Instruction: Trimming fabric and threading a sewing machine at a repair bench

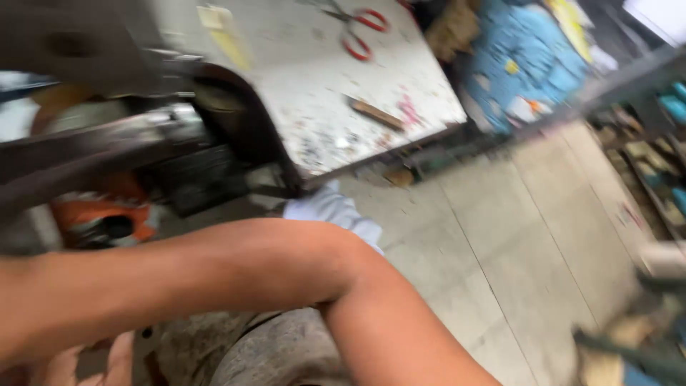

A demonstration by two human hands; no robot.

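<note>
At the far left, dark machine parts [107,143] and an orange tool [107,218] sit blurred. A bare arm [236,268] crosses the lower frame; one hand [68,364] shows at the bottom edge, finger state unclear. Behind lies a white cloth [332,211]. Scissors [357,28] rest on the speckled workbench [336,86]. Rightward, a concrete floor [529,243], blue cloth [529,64], shelves [650,143].

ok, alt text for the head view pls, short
Blurred downward view: a bare bent arm crosses the frame above a round grey object, with part of a hand at the bottom left. Behind are a paint-spattered white table with red-handled scissors, and a tiled floor.
</note>
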